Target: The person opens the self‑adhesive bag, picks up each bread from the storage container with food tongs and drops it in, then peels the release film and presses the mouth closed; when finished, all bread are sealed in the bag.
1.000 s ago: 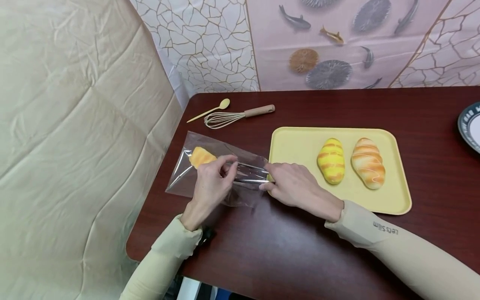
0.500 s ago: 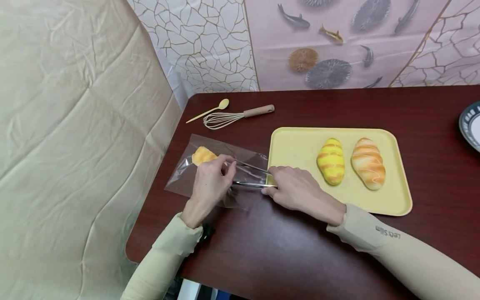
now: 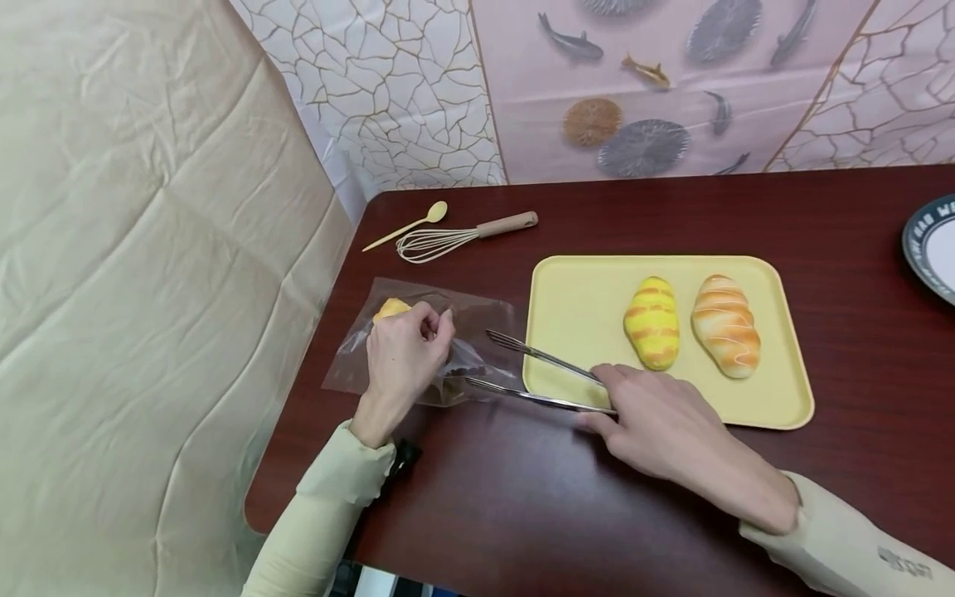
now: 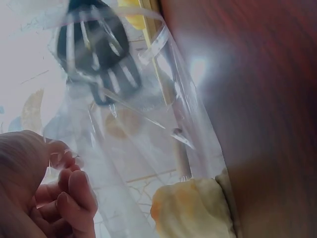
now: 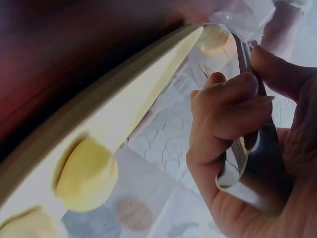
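My left hand point(image 3: 403, 348) pinches the upper film of a clear plastic bag point(image 3: 481, 319) lying on the table. Inside the bag is a yellow-orange bread roll point(image 3: 391, 309), mostly behind the left hand; the left wrist view shows the roll point(image 4: 193, 208) through the film. My right hand point(image 3: 664, 423) grips metal tongs point(image 3: 552, 358), with their arms spread and nothing between the tips. Those tips overlap the bag's right end in the head view. In the right wrist view the fingers and thumb wrap the tongs point(image 5: 265, 158) near the bend.
A yellow tray point(image 3: 574, 307) bears a yellow striped bread point(image 3: 652, 325) and a pale brown striped bread point(image 3: 725, 327). Behind the bag lie a whisk point(image 3: 507, 224) and a yellow spoon point(image 3: 436, 212). A dark-rimmed plate point(image 3: 921, 240) sits at the right edge.
My right hand has moved right and toward me, drawing the tongs back from the left hand and the roll. The left hand has shifted slightly left and still pinches the bag.
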Demonstrator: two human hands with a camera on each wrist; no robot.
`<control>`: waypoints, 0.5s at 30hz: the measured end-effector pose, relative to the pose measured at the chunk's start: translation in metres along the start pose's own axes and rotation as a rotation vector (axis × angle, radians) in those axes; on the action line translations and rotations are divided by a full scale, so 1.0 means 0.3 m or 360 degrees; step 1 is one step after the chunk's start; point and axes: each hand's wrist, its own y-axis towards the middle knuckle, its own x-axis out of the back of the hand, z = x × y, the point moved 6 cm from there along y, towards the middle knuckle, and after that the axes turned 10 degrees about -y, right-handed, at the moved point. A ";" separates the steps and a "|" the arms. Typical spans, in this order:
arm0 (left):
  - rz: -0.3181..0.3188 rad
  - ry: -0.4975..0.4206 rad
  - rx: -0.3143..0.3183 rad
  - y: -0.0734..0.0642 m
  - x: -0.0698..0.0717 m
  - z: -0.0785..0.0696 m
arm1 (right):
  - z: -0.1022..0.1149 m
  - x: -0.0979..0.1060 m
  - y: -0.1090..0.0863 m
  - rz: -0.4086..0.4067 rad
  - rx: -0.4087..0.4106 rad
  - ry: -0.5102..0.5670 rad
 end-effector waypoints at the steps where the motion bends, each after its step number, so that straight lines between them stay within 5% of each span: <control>1: -0.0005 0.0000 0.0009 0.002 -0.001 0.002 | -0.012 0.003 -0.017 -0.0002 -0.0026 0.0008; 15: 0.0091 -0.0010 0.0070 0.001 -0.007 -0.017 | -0.236 -0.004 -0.254 -0.0093 -0.0447 0.0132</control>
